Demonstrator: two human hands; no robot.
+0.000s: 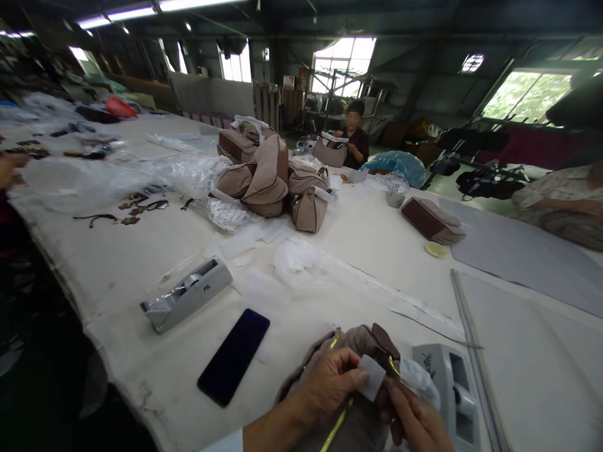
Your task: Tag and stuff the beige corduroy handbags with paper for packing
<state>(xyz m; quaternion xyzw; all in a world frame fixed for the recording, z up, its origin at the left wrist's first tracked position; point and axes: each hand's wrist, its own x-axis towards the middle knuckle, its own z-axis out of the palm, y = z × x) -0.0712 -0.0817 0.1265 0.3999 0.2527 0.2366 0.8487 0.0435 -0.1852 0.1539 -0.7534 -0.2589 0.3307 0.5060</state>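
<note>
Left hand [330,383] pinching, right hand [412,422] just beside, fingers extended

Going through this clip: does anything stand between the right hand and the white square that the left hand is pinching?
Nothing visible does. The right hand is right beside the white square in the left hand. The gold zipper of the taupe bag runs below them, and the crumpled white wrapping lies beyond the right hand.
</note>
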